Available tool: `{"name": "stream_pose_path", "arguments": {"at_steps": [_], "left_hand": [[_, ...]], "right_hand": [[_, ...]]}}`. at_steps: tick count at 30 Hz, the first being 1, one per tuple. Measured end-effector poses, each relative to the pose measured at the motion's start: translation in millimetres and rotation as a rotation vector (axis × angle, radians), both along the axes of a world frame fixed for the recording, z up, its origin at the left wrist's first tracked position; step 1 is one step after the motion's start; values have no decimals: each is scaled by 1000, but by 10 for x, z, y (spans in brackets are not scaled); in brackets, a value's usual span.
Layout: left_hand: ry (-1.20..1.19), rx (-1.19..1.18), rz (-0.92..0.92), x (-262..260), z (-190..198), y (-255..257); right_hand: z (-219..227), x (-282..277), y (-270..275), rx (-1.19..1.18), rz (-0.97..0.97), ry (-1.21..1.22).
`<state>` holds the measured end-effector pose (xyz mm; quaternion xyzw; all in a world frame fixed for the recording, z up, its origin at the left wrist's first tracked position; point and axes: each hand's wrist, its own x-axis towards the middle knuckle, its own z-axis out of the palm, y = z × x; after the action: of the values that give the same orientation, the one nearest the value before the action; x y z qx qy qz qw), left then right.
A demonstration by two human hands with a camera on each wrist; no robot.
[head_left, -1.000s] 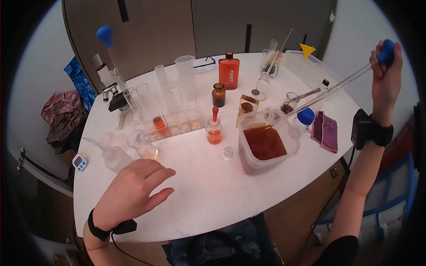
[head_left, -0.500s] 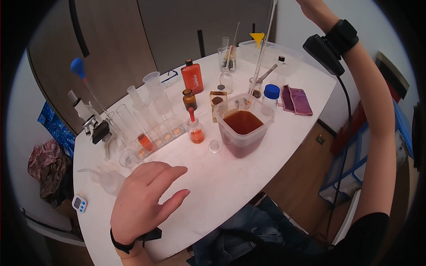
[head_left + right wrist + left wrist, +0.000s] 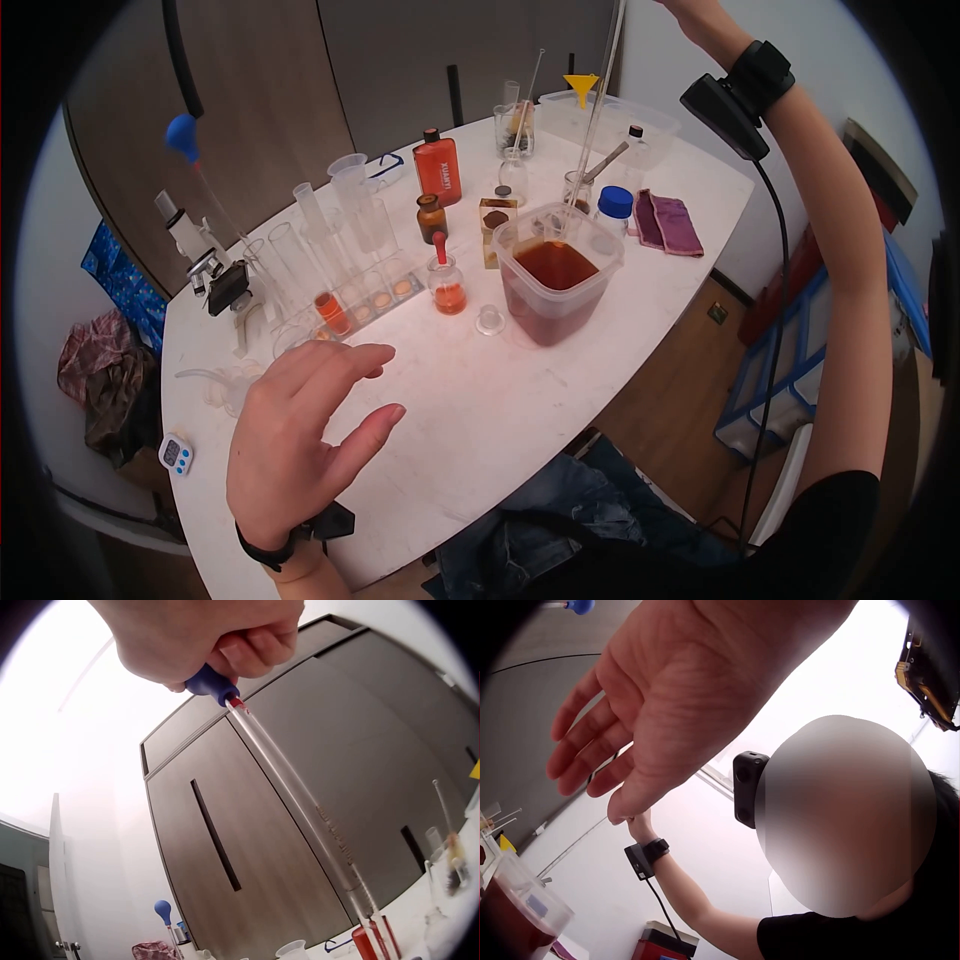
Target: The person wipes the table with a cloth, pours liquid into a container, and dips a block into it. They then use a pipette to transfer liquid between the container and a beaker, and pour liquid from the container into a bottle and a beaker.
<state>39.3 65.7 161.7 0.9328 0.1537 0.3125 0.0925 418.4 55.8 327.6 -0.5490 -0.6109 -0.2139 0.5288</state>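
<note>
My right hand (image 3: 217, 637) grips the blue rubber bulb (image 3: 213, 684) of a long glass pipette (image 3: 289, 784), raised high; in the head view only its wrist side (image 3: 705, 22) shows at the top edge. There the glass tube (image 3: 603, 85) slants down to the back of a clear plastic tub (image 3: 560, 300) holding red-brown liquid (image 3: 553, 266); where its tip ends I cannot tell. My left hand (image 3: 300, 430) hovers over the table's near left part, palm down, fingers relaxed and slightly bent, holding nothing. The left wrist view shows that hand (image 3: 667, 705) from below.
A dropper bottle (image 3: 449, 297) with orange liquid and a small glass stopper (image 3: 490, 320) stand left of the tub. Behind are a brown bottle (image 3: 431, 220), a red bottle (image 3: 437, 170) and a tube rack (image 3: 385, 305). A blue-capped bottle (image 3: 614, 205) and purple cloth (image 3: 672, 224) lie right.
My right hand has risen with the pipette, mostly leaving the head view. The head view has turned rightward and down. Lately my left hand has shifted slightly left.
</note>
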Motion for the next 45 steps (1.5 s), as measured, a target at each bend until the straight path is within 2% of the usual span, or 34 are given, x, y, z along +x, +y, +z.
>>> {"name": "stream_pose_path", "arguments": {"at_steps": [5,8,10,12,14,16,17,18,20,21,22,24,28,30,36,43,45], "left_hand": [[5,6,10,-1,8,0],[22,-11,33,-9,12,-15],[13,-43,20,-13,-3,-11],[46,-46,31,-26,3,-20],[73,-49,63,-40,16,-28],[114,-73,-75,-39,14,-42],[140,-71,-87,-45,21,-63],[137,-73,-62,-56,21,-82],[168,-59,-121,-71,18,-111],[204,-59,-123,-88,33,-121],[202,-56,-114,-109,36,-133],[194,-54,-117,-154,34,-152],[193,-61,-117,-234,47,-160],[219,-75,-143,-270,61,-150],[224,-94,-150,-315,44,-98],[292,-154,-143,-322,19,-89],[313,-150,-208,-323,-1,-75]], "right_hand": [[12,68,-1,9,35,13],[107,54,-65,-32,68,126],[210,-8,-161,28,82,190],[820,1157,-66,-228,808,567],[550,-105,-295,167,168,227],[862,-67,-265,92,405,202],[898,-182,-208,101,489,248],[888,-282,-109,97,514,248],[676,-871,10,250,488,454],[643,-830,163,266,562,348],[643,-909,280,222,614,354],[577,-1121,444,169,615,500],[411,-1417,741,132,569,554],[358,-1462,879,19,697,447],[300,-1797,1213,-77,673,411],[131,-2422,1617,-451,600,233],[-6,-2564,1729,-564,605,201]]}}
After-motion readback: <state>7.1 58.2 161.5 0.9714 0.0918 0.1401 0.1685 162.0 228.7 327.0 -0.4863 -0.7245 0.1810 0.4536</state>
